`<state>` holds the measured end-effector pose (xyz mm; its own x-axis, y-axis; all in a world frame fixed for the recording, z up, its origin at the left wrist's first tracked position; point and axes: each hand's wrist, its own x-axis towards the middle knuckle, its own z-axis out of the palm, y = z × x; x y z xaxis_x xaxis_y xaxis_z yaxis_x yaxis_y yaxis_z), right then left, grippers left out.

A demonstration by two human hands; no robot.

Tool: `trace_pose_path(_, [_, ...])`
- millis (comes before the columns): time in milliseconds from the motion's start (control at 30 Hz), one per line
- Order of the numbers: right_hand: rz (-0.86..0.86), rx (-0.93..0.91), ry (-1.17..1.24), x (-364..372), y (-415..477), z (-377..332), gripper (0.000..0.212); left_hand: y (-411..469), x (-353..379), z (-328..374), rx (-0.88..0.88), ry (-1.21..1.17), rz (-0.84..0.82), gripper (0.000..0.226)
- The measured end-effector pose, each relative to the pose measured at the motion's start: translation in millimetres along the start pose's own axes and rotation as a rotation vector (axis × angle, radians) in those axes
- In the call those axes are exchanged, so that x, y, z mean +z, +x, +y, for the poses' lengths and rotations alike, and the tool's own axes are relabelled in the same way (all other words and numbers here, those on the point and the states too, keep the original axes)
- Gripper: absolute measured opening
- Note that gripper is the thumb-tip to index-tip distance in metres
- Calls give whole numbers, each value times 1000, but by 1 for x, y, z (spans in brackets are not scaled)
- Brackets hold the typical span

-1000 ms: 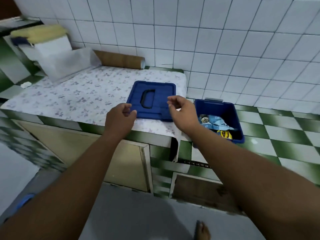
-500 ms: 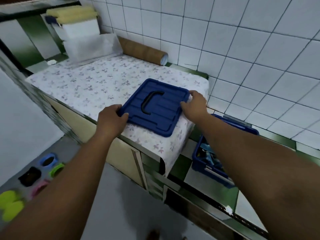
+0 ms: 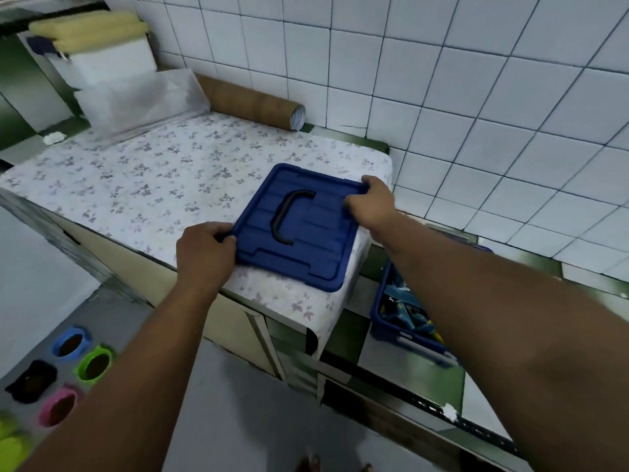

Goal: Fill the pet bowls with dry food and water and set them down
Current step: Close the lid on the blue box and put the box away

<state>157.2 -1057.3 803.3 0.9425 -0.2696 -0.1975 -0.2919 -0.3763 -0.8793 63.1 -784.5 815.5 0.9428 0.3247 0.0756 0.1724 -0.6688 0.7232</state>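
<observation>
Your left hand (image 3: 207,248) is closed on the near-left corner of the blue lid (image 3: 299,226), with the fingers curled over its edge. Far to the left of it, down on the floor, you see the pet bowls (image 3: 69,342): a blue one, a green one, a black one and a pink one, close together, each with something dark inside. I judge this is dry food, but the picture is too blurred there to be sure.

The lid lies flat on the flowered counter cover (image 3: 143,185), near the right end of the counter, and its black handle (image 3: 289,216) faces up. Your right hand (image 3: 369,202) is clamped on the far-right corner, so your two hands hold opposite corners and the lid's diagonal runs between them.

To the right and lower down, on the green checkered ledge, stands the open blue bin (image 3: 401,335) with packets inside. This relation decides the coming move: the bin is to the right of the lid and below it, so your right hand is the nearer one. If the lid goes back on the bin, I think you must carry it right and down, with the right hand leading.
</observation>
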Motion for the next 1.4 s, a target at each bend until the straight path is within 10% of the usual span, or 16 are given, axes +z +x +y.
trace_pose_path(567, [418, 1, 244, -134, -42, 67, 55, -65, 64, 80, 246, -55, -190, 31])
trace_pose_path(1400, [268, 65, -41, -198, -36, 176, 40, -134, 173, 94, 207, 134, -333, 34])
